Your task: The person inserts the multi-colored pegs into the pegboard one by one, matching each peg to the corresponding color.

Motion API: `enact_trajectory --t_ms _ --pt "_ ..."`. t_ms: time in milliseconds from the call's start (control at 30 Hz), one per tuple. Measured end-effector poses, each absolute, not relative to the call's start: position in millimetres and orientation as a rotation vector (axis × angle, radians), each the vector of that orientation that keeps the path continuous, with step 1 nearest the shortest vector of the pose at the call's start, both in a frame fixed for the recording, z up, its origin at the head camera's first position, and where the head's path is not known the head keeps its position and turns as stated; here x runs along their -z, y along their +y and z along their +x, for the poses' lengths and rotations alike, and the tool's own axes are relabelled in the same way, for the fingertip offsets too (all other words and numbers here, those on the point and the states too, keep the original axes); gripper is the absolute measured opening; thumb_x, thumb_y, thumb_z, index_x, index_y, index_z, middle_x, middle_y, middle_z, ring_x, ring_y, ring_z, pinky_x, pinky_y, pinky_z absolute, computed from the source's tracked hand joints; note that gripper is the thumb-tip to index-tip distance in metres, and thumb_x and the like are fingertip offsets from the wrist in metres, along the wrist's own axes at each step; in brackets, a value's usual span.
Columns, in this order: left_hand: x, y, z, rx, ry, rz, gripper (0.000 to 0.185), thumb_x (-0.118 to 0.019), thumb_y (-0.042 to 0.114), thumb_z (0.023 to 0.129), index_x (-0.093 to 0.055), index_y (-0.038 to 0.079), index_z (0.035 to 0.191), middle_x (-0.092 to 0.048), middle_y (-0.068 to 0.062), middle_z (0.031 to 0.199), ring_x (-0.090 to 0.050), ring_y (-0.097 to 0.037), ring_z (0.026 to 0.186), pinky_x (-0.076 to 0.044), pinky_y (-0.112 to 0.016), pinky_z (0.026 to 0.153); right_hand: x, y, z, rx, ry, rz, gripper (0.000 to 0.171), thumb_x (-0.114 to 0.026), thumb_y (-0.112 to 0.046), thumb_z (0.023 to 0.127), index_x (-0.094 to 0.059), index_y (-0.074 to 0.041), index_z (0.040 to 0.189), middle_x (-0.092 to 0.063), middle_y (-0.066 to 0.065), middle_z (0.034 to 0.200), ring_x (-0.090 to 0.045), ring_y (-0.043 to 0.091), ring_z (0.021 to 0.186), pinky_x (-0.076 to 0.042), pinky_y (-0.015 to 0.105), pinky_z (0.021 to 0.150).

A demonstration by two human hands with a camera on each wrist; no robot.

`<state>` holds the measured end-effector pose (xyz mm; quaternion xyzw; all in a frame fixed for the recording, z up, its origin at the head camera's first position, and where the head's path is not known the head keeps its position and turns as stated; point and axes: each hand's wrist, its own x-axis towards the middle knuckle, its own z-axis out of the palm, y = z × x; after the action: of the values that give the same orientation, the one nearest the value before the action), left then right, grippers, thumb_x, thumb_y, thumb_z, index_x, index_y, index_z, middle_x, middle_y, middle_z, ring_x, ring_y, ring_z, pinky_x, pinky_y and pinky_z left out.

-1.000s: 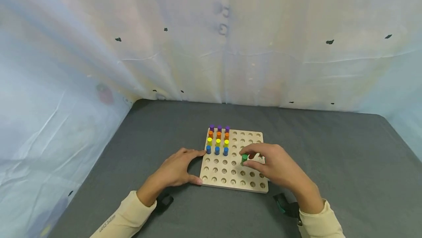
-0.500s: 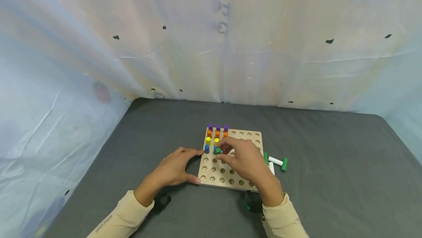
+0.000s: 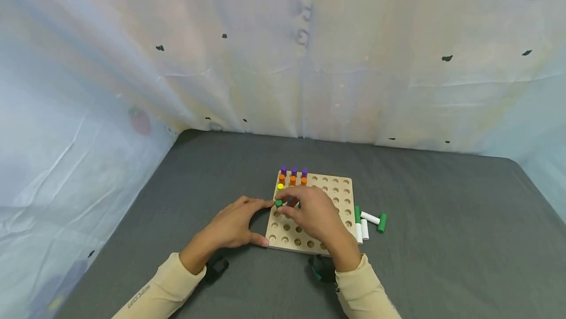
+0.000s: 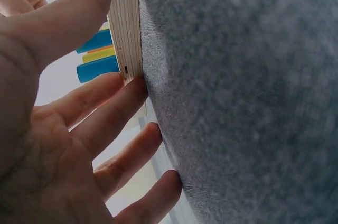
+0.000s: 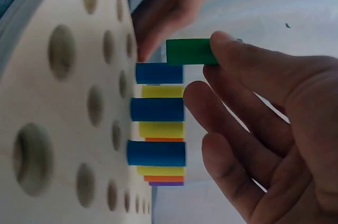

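On grey cloth table [image 3: 442,240] | white sheeting behind | right hand [image 3: 311,213] grip pinching green peg [image 3: 278,203] | left hand [image 3: 232,228] spread against pegboard [image 3: 338,196]

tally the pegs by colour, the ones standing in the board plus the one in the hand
purple pegs: 3
orange pegs: 3
yellow pegs: 3
blue pegs: 3
green peg, pinched in the right hand: 1
total: 13
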<state>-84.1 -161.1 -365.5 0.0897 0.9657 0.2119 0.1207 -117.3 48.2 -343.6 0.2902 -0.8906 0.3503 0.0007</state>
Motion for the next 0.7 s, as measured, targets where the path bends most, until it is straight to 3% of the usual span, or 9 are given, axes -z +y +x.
enact_trajectory --t_ms 267,700 --pt "371 -163 -82 -0.633 2.827 0.254 0.088 -0.089 0.048 0.067 -0.052 0.031 0.145 -0.055 0.001 0.145 -0.047 -0.023 0.134 -0.044 -0.058 0.102 355 39 -116 -0.965 -2.844 0.897 0.018 -0.079 -0.026 0.086 -0.077 -0.026 0.104 -0.074 -0.009 0.081 -0.064 0.002 0.07 -0.045 0.022 0.061" --pt "366 -161 -84 -0.637 2.845 0.271 0.088 -0.089 0.047 0.066 -0.053 0.03 0.145 -0.056 -0.001 0.145 -0.048 -0.024 0.134 -0.044 -0.059 0.101 359 38 -118 -0.844 -2.873 0.881 0.022 -0.078 -0.024 0.087 -0.077 -0.027 0.109 -0.074 -0.011 0.082 -0.062 0.001 0.069 -0.045 0.022 0.059"
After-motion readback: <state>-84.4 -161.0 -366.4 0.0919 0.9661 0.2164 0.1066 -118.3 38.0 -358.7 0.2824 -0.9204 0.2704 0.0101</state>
